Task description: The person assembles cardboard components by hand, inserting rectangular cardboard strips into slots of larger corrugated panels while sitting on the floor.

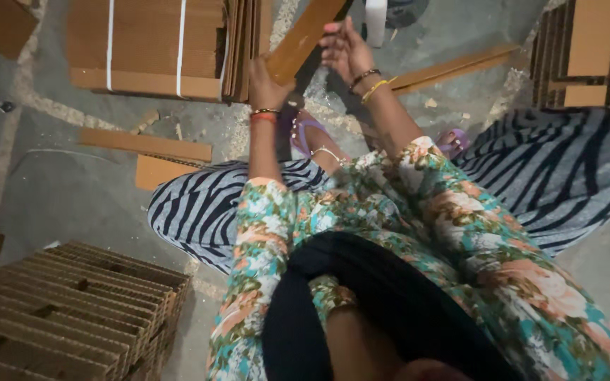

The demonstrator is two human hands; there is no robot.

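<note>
While the left hand [266, 85] has its grip clamped on a corrugated cardboard strip [305, 35], the right hand [344, 49] touches it with fingers apart, above the floor [72, 190] beside a strapped cardboard bundle [146, 46].

The floor [72, 190] is grey and rough, with pale lines running across it. The light is dim. A big bundle of brown cardboard sheets [146, 42] tied with white straps lies at the top. Loose cardboard strips [146, 144] lie flat near it. A stack of ridged cardboard [65, 310] sits at the bottom left. More cardboard, perhaps another stack, stands at the top right [594, 49].
</note>
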